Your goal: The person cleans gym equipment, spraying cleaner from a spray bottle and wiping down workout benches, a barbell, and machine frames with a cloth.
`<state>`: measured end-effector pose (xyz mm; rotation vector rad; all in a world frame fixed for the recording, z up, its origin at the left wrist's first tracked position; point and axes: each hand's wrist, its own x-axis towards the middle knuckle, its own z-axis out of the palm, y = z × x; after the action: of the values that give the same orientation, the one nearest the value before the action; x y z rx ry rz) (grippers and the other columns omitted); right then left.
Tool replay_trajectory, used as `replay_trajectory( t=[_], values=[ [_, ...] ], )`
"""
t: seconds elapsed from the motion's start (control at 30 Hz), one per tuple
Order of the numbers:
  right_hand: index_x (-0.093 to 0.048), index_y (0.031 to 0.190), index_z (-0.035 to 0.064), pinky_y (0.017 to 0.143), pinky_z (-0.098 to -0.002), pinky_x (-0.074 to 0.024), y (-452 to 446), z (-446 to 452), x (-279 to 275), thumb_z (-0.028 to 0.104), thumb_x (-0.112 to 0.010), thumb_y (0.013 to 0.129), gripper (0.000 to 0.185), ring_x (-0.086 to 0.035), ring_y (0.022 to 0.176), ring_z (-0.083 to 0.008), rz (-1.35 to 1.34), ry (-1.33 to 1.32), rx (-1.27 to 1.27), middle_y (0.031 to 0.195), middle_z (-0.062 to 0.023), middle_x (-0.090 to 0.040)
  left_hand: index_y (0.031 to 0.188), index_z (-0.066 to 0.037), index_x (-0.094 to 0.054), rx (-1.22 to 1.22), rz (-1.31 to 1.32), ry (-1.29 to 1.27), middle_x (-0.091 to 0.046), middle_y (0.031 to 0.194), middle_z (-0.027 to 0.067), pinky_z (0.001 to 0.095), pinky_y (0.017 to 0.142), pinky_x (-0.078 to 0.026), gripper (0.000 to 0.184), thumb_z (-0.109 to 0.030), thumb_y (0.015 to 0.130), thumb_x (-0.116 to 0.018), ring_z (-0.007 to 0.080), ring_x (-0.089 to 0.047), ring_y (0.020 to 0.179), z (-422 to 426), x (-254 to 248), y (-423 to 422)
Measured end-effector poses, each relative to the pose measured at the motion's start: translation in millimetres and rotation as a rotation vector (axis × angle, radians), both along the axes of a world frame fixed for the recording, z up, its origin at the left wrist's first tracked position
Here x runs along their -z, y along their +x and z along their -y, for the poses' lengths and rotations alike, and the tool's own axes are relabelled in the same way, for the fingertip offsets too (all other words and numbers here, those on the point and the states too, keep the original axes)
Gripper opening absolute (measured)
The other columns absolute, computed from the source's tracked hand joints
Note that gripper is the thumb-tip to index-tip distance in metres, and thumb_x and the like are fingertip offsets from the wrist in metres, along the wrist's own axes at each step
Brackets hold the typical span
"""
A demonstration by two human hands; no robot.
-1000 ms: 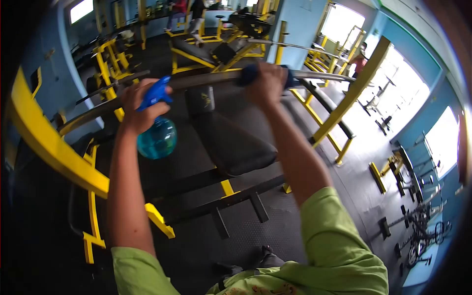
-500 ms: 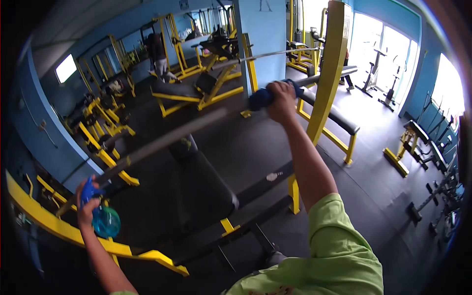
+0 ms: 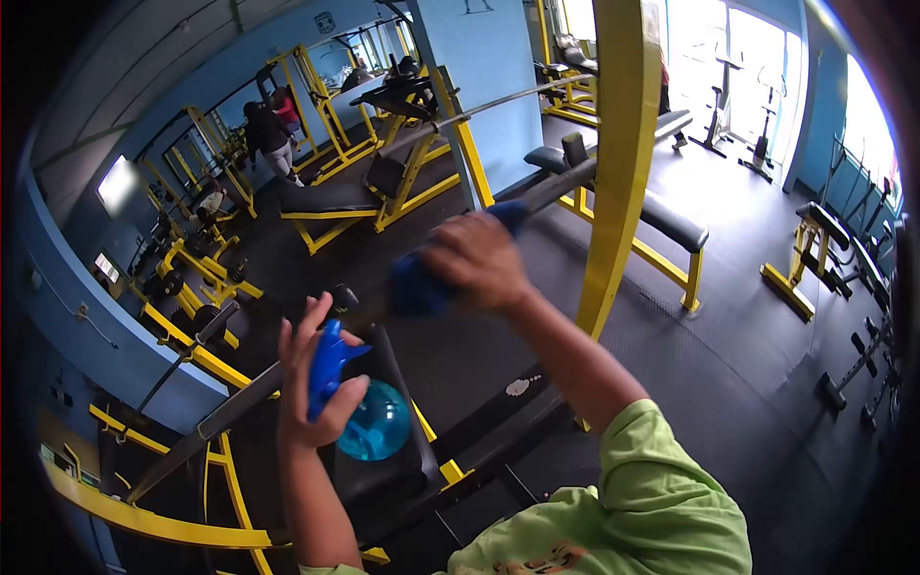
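Note:
My left hand (image 3: 305, 407) holds a spray bottle (image 3: 376, 422) by its blue trigger head, with some fingers stretched upward. The round body of the bottle is see-through teal with liquid inside. My right hand (image 3: 479, 261) presses a bunched blue cloth (image 3: 422, 286) around a long metal barbell (image 3: 235, 402). This bar runs slantwise across the view, past a yellow upright post (image 3: 625, 163). Beneath it lies a black padded bench (image 3: 422, 460), partly hidden by the bottle and my left arm.
A blue pillar (image 3: 498, 105) stands ahead, with another bar beside it. To the right is a black bench with yellow legs (image 3: 671, 222). Yellow gym machines (image 3: 331, 206) fill the back left. A person in dark clothing (image 3: 268, 139) is far off. Exercise bikes (image 3: 719, 105) stand by the bright doors.
My right hand and the cloth have slid left along the bar. My left hand with the spray bottle has moved right and up, off the bar's left part. The view has shifted slightly.

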<state>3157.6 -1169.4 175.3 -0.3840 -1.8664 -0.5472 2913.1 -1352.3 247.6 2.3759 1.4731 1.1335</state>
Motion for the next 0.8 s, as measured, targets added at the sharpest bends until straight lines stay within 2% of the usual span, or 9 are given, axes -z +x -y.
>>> replay_trajectory(
  t=[0.1,0.2,0.27,0.37,0.47,0.6,0.67,0.77,0.8],
  values=[
    [-0.06,0.111,0.0151,0.096,-0.0499,-0.0395,71.4,-50.9,11.6,0.013,-0.068,0.063,0.048,-0.055,0.109,-0.0329,-0.078,0.005,0.352,0.11,-0.0128,-0.058,0.104,-0.003,-0.063,-0.114,-0.125,-0.042,-0.045,0.141,0.0162,0.0526,0.112,-0.016,0.045,-0.028,0.066,-0.065,0.0351,-0.036,0.137,-8.7,10.2,4.6],
    [-0.059,0.11,0.0079,0.1,-0.0468,-0.0389,127.1,-93.6,18.8,0.013,-0.07,0.068,0.043,-0.055,0.11,-0.035,-0.263,0.055,0.29,0.111,-0.0147,-0.059,0.092,-0.009,-0.069,-0.254,-0.483,0.179,-0.043,0.143,0.0124,0.0509,0.107,-0.021,0.038,-0.033,0.063,-0.064,0.0327,-0.04,0.129,-11.2,22.0,11.9],
    [-0.06,0.111,0.0083,0.099,-0.0459,-0.0402,109.6,-78.7,5.3,0.012,-0.071,0.072,0.04,-0.057,0.108,-0.034,-0.289,0.103,0.286,0.111,-0.0142,-0.06,0.092,-0.009,-0.069,-0.287,-0.487,0.169,-0.043,0.142,0.012,0.0506,0.107,-0.021,0.038,-0.033,0.063,-0.064,0.0321,-0.04,0.128,-12.4,23.7,12.5],
    [-0.059,0.114,0.0097,0.104,-0.0485,-0.0355,69.4,-49.7,8.2,0.013,-0.075,0.063,0.053,-0.053,0.118,-0.0355,-0.477,-0.065,0.342,0.118,-0.0147,-0.059,0.09,-0.01,-0.07,-0.347,-0.465,0.17,-0.043,0.141,0.011,0.0503,0.106,-0.021,0.037,-0.034,0.062,-0.064,0.0308,-0.041,0.127,-13.5,25.9,16.8],
    [-0.059,0.118,0.014,0.11,-0.0516,-0.0307,53.5,-28.4,6.5,0.012,-0.074,0.065,0.055,-0.051,0.124,-0.0323,-0.145,-0.044,0.267,0.122,-0.0106,-0.059,0.091,-0.01,-0.07,-0.317,-0.413,0.21,-0.044,0.138,0.0107,0.0493,0.106,-0.021,0.039,-0.033,0.06,-0.065,0.0309,-0.041,0.126,-13.6,28.7,18.0],
    [-0.057,0.119,0.007,0.109,-0.0525,-0.0309,105.5,-66.4,12.3,0.012,-0.073,0.074,0.048,-0.052,0.123,-0.0359,-0.115,0.023,0.3,0.125,-0.0162,-0.059,0.091,-0.009,-0.07,-0.319,-0.417,0.188,-0.044,0.138,0.0103,0.0485,0.107,-0.02,0.039,-0.032,0.06,-0.064,0.0299,-0.04,0.126,-12.1,27.6,17.4],
    [-0.056,0.125,0.0053,0.111,-0.0515,-0.03,120.8,-73.8,22.0,0.011,-0.073,0.078,0.051,-0.049,0.127,-0.0379,-0.26,0.033,0.445,0.131,-0.0175,-0.056,0.088,-0.007,-0.07,-0.331,-0.394,0.204,-0.044,0.138,0.0104,0.0485,0.108,-0.021,0.036,-0.029,0.06,-0.063,0.029,-0.04,0.127,-12.4,29.1,18.7],
    [-0.055,0.129,0.0039,0.112,-0.0483,-0.03,105.0,-54.5,23.8,0.01,-0.073,0.082,0.051,-0.047,0.129,-0.0374,-0.421,-0.062,0.293,0.133,-0.0184,-0.056,0.083,-0.005,-0.069,-0.332,-0.348,0.219,-0.045,0.137,0.0109,0.0485,0.109,-0.021,0.033,-0.027,0.06,-0.062,0.0281,-0.041,0.128,-12.8,30.9,18.9],
    [-0.057,0.127,0.0018,0.109,-0.0444,-0.0366,102.9,-39.2,23.3,0.013,-0.07,0.085,0.045,-0.056,0.12,-0.0342,-0.483,-0.103,0.291,0.127,-0.0173,-0.06,0.082,-0.005,-0.068,-0.319,-0.334,0.219,-0.045,0.137,0.0113,0.0485,0.109,-0.021,0.031,-0.027,0.06,-0.062,0.0282,-0.041,0.128,-12.3,31.7,19.7]
  ],
)
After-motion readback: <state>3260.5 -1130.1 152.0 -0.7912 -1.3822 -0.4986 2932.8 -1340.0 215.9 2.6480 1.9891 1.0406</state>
